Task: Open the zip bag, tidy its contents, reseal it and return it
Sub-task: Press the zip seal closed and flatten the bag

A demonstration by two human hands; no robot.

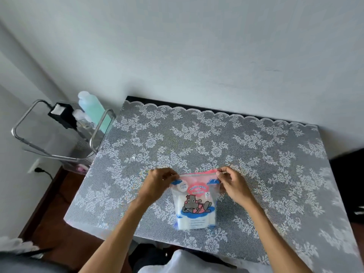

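A clear zip bag (195, 201) with a pink top band, blue shapes and a cartoon hippo print lies on the lace-covered table (256, 154), near its front edge. White pads show through the plastic. My left hand (159, 184) pinches the bag's top left corner at the zip strip. My right hand (232, 184) pinches the top right corner. Whether the zip is sealed or parted cannot be told.
To the left of the table stands a clear cart (61, 134) with metal handles, holding a pale green bottle (92, 111) and a black box (61, 114). A wall socket with a black cable (39, 170) sits low on the left. A dark object (350, 184) stands at the right.
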